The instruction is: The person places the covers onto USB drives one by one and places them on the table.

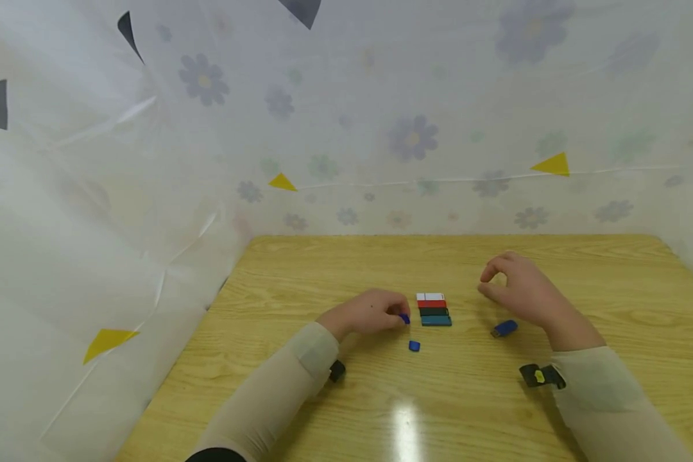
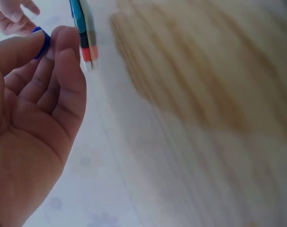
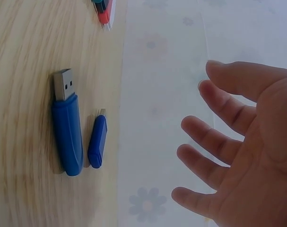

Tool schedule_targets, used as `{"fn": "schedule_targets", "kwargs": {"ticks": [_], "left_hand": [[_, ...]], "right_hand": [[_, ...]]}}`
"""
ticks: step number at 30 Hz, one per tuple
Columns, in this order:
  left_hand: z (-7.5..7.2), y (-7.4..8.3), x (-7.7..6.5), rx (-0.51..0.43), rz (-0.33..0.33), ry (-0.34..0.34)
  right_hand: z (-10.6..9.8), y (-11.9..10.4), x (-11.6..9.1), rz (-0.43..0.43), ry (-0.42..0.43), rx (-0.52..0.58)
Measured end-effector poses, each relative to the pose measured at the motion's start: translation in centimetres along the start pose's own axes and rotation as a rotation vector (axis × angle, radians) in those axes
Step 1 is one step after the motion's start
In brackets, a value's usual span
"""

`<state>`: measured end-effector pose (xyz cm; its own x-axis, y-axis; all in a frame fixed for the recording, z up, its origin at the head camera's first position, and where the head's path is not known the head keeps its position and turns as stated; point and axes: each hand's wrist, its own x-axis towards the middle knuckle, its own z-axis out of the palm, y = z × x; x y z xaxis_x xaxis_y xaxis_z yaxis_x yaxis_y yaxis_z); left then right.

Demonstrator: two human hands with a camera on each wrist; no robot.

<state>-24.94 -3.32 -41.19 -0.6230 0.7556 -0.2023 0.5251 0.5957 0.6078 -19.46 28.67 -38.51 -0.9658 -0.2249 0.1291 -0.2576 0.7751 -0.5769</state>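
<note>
In the head view my left hand [image 1: 375, 311] pinches a small blue USB cap [image 2: 43, 43] between thumb and fingers. Another blue cap [image 1: 414, 346] lies on the table just in front of that hand. My right hand [image 1: 522, 292] hovers over the table holding nothing, its fingers loosely bent and apart. Below it rests an uncapped blue USB stick [image 3: 67, 130], metal plug bare. A smaller blue USB stick [image 3: 98, 142] lies beside it, also with its plug showing; the right hand hides this one in the head view.
Between the hands, several USB sticks lie side by side in a row: a white one [image 1: 430, 296], a red one [image 1: 432, 304], a black one [image 1: 434, 312] and a teal one [image 1: 436, 321]. The wooden table [image 1: 323, 263] meets a flowered sheet [image 1: 346, 128] at its back edge.
</note>
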Motion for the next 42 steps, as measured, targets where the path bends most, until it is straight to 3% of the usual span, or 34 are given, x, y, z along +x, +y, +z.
{"fn": "schedule_targets", "kwargs": {"ticks": [5,12,21,29,42], "left_hand": [[-0.1,0.3,-0.2,-0.028,-0.022,0.061],[-0.1,0.5,-0.8,-0.186,-0.017,0.123],[-0.2,-0.4,-1.4,-0.319,0.068,0.238],[0.2,-0.8,-1.2,-0.432,0.13,0.253],[0.7,-0.2,-0.9,-0.463,0.13,0.244]], "right_hand": [[-0.2,0.2,-0.1,0.005,-0.001,-0.012],[-0.3,1.1,-0.2,0.032,-0.013,-0.019],[-0.2,4.7,-0.3,0.122,-0.091,-0.017],[0.4,6.3,-0.7,0.098,-0.167,0.032],[0.8,6.5,-0.5,0.082,-0.139,-0.104]]}}
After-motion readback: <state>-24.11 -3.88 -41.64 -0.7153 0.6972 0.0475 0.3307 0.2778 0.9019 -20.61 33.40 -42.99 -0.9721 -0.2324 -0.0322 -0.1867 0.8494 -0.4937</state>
